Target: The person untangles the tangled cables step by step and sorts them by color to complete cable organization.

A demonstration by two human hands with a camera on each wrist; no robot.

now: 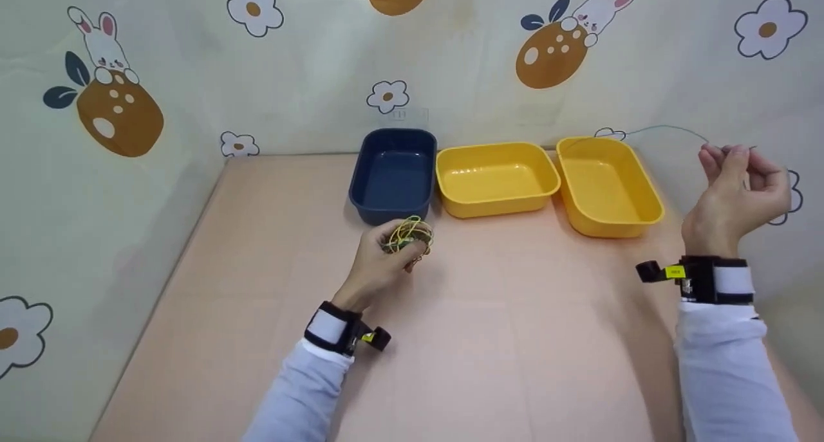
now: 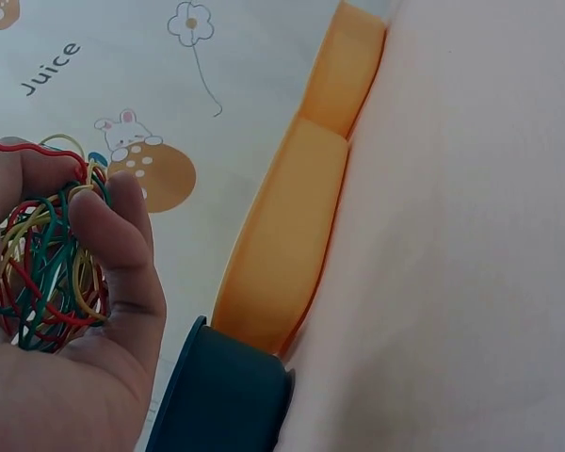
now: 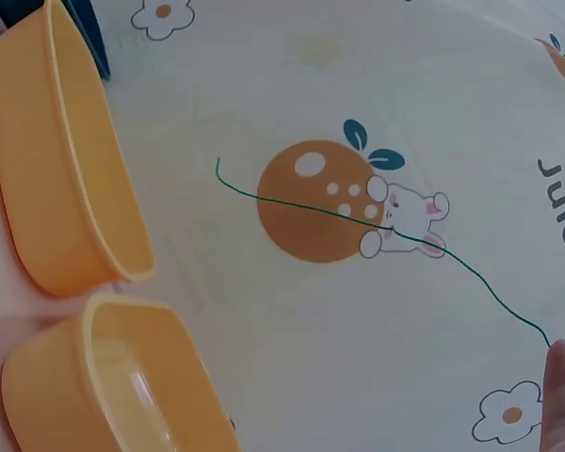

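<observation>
"What are the nearer fingers doing?"

"The left hand [image 1: 380,262] is grasping: its fingers are wrapping round a tangled bundle [image 2: 52,268] of red, green and yellow strands, and a red loop is sticking out above the thumb side in the left wrist view."

"And the other fingers?"

"Well off to the right and higher up, the right hand [image 1: 739,197] is pinching a single thin green strand [image 3: 393,228] between thumb and fingertips. The strand is running leftward through the air from those fingertips, its far end hanging free with a small bend."

"What is standing past the left fingers?"

"A navy blue tub [image 1: 393,178] is sitting just beyond them on the pale pink tabletop [image 1: 463,352]. Farther right, between the two hands, a yellow tub [image 1: 496,178] is lying crosswise, and another yellow tub [image 1: 611,191] is standing lengthwise, left of the right fingers."

"And farthest off?"

"Behind everything, a cream wall covering [image 1: 309,75] is showing white rabbits on spotted brown fruit, with outlined flowers scattered between."
</observation>
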